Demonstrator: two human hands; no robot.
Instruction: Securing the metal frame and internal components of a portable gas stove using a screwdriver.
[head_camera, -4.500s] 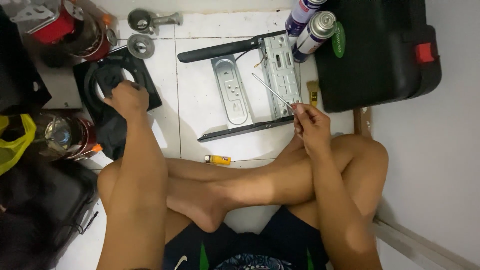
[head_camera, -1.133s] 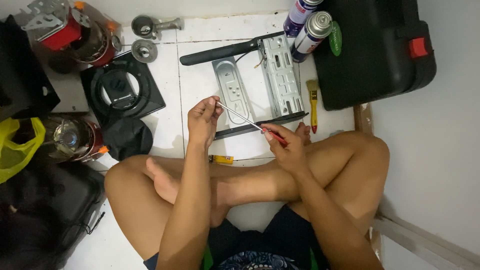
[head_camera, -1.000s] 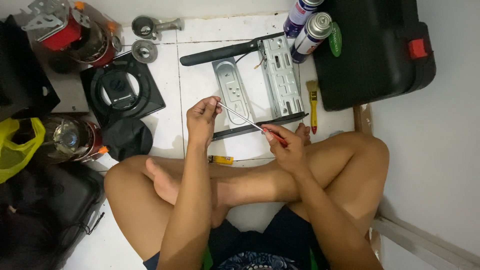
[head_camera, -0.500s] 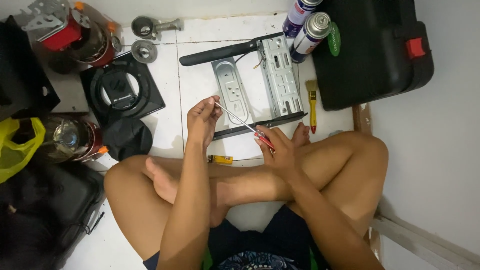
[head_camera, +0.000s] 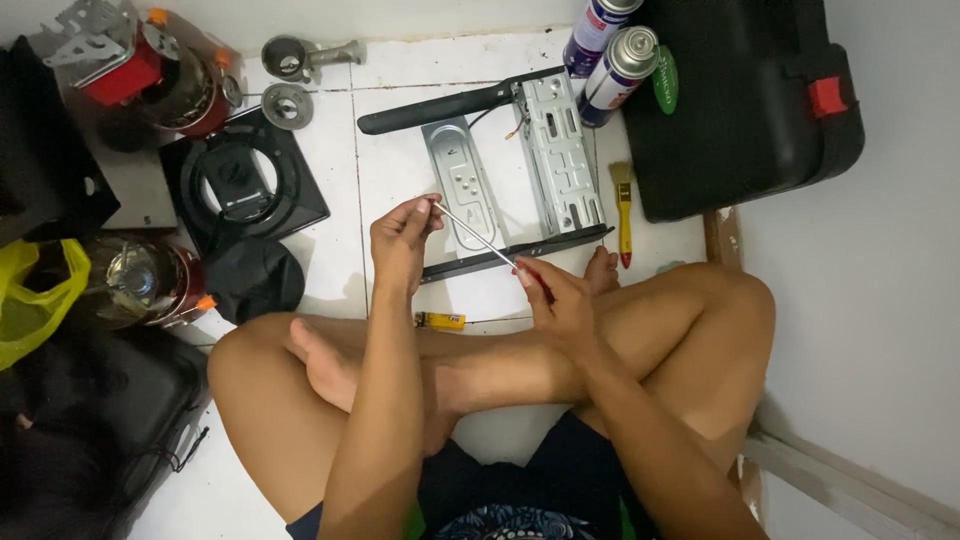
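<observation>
I sit cross-legged on a white tiled floor. My right hand grips the red handle of a long thin screwdriver. My left hand pinches the screwdriver's metal tip between thumb and fingers, possibly with a small part I cannot make out. Both hands hover just in front of an opened grey metal stove chassis with a black front strip. A small yellow lighter lies on the floor by my shin.
A black square burner plate and a black cap lie at left. Two gas canisters, a black case and a yellow brush are at right. Red lanterns, a yellow bag and metal fittings crowd the left.
Since 4.5 s ago my left hand left the black burner plate and came to the screwdriver tip. In the last second both hands barely shifted; the screwdriver tilted slightly.
</observation>
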